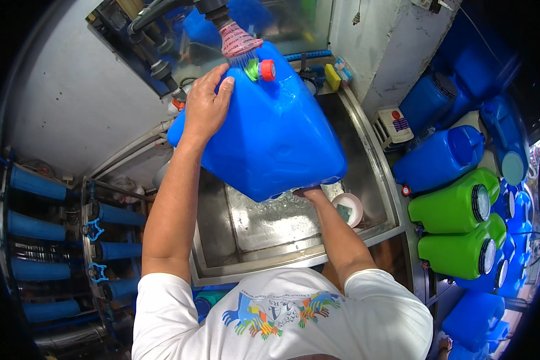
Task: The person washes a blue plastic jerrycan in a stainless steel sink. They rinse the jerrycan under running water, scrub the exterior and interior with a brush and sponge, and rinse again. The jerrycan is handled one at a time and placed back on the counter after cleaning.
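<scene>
A large blue water jug (pixel 270 132) is tilted in the air over a stainless steel sink (pixel 276 225). My left hand (pixel 209 99) holds its upper left edge, fingers bent over the side and thumb apart. Under the jug's lower edge, my right hand (pixel 309 192) supports it; its fingers are mostly hidden. Water falls from a pipe outlet wrapped in pink cloth (pixel 240 41) onto the jug's top. Beside the stream are a green spout piece (pixel 251 70) and a red cap (pixel 267 70) on the jug. Close to my right wrist, a pink bowl (pixel 352 207) holds a dark green scouring pad (pixel 344 212).
Blue and green jugs (pixel 447 207) crowd the right side, with a white container (pixel 392 127) near the sink's rim. A yellow sponge (pixel 333 77) stands at the back corner. Blue filter housings (pixel 39 231) and pipes line the left wall.
</scene>
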`<state>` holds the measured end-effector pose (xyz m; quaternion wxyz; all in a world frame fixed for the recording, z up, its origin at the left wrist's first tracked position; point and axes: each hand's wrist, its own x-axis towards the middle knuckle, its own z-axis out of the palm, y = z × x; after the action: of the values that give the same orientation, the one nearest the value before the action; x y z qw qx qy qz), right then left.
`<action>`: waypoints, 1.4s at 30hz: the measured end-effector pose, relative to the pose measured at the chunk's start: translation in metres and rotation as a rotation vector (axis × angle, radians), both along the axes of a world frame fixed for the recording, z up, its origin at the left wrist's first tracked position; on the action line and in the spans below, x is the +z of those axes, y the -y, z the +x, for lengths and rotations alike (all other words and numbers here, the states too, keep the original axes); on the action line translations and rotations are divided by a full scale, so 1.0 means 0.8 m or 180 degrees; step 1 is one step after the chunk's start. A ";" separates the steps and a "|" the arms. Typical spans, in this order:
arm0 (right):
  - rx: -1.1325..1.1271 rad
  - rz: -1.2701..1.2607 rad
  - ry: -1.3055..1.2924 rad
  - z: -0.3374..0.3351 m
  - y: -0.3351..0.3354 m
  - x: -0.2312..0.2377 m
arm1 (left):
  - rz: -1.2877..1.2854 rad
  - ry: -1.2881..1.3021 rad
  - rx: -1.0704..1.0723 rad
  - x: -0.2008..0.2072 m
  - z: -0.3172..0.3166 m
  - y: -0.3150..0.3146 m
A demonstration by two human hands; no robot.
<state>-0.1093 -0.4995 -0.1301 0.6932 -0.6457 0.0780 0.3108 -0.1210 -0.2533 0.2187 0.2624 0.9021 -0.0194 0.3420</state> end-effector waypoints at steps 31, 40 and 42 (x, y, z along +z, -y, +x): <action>0.0032 -0.0013 -0.0033 0.009 0.002 -0.006 | 0.0007 0.0101 -0.0118 -0.009 0.007 -0.009; 0.0030 0.0002 -0.0014 0.014 -0.001 -0.006 | -0.0057 0.0145 -0.0138 -0.008 0.012 -0.006; 0.0042 0.0013 -0.0017 0.014 -0.003 -0.006 | -0.0014 0.0143 -0.0100 -0.009 0.012 -0.008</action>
<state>-0.0980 -0.4972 -0.1346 0.6922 -0.6439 0.0749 0.3173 -0.1114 -0.2469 0.2117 0.2692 0.8932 -0.0388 0.3580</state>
